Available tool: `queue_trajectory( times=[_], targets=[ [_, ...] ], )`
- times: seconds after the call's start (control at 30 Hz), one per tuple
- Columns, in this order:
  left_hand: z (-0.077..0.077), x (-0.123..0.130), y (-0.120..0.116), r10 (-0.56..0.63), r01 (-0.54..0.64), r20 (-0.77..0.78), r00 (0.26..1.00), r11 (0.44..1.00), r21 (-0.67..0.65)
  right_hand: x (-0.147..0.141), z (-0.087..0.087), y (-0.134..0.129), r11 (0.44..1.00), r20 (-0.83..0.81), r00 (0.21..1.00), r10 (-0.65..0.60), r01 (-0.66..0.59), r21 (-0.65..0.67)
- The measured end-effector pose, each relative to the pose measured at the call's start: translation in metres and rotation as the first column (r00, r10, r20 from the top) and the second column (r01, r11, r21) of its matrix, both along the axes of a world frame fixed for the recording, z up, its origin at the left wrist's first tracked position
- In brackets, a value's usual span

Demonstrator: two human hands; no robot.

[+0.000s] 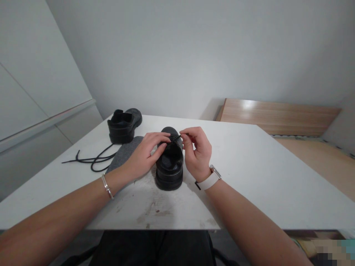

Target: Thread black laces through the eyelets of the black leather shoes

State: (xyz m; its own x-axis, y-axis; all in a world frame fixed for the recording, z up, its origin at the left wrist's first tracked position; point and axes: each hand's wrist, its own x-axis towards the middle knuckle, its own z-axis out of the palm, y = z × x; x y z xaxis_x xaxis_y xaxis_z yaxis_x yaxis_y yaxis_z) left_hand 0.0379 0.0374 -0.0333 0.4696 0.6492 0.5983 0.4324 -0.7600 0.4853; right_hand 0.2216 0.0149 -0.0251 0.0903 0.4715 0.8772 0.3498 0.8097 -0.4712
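Note:
A black lace-up shoe (169, 177) stands on the white table, heel toward me and toe toward the wall. My right hand (197, 149) pinches a black shoelace (176, 138) between thumb and forefinger, just right of the shoe's lacing. The lace runs from there to the front of the shoe's opening. My left hand (151, 150) grips the shoe's left side, with thumb and fingertips at the lacing by the tongue. Whether those fingertips also hold lace I cannot tell. Under my left wrist lies a grey cloth (122, 159), partly hidden.
The second black shoe (122, 129) stands at the table's back left. A loose black shoelace (97, 162) lies looped in front of it. Brown dirt smudges (158, 211) mark the white table (249, 166). A wooden headboard (271, 112) is beyond it at right.

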Motion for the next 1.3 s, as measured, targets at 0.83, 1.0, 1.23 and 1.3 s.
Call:
queue_trajectory(
  times=[0.83, 1.0, 1.23, 1.3],
  targets=[
    [0.003, -0.002, -0.003, 0.004, -0.004, 0.124, 0.992, 1.000, -0.007, 0.007, -0.004, 0.012, 0.947, 0.311, 0.925, 0.218, -0.124, -0.295],
    [0.004, -0.004, -0.002, -0.038, 0.068, 0.259, 0.965, 0.992, -0.106, 0.009, -0.005, 0.013, 0.910, 0.169, 0.944, 0.285, -0.211, -0.357],
    [0.007, -0.013, 0.001, -0.072, 0.150, 0.429, 0.900, 0.977, -0.152, 0.013, 0.002, 0.014, 0.925, -0.136, 0.962, 0.235, -0.265, -0.274],
    [0.009, -0.013, 0.002, -0.012, 0.090, 0.418, 0.908, 0.981, -0.169, 0.015, 0.001, 0.018, 0.927, -0.103, 0.979, 0.178, -0.202, -0.316]
  ],
)
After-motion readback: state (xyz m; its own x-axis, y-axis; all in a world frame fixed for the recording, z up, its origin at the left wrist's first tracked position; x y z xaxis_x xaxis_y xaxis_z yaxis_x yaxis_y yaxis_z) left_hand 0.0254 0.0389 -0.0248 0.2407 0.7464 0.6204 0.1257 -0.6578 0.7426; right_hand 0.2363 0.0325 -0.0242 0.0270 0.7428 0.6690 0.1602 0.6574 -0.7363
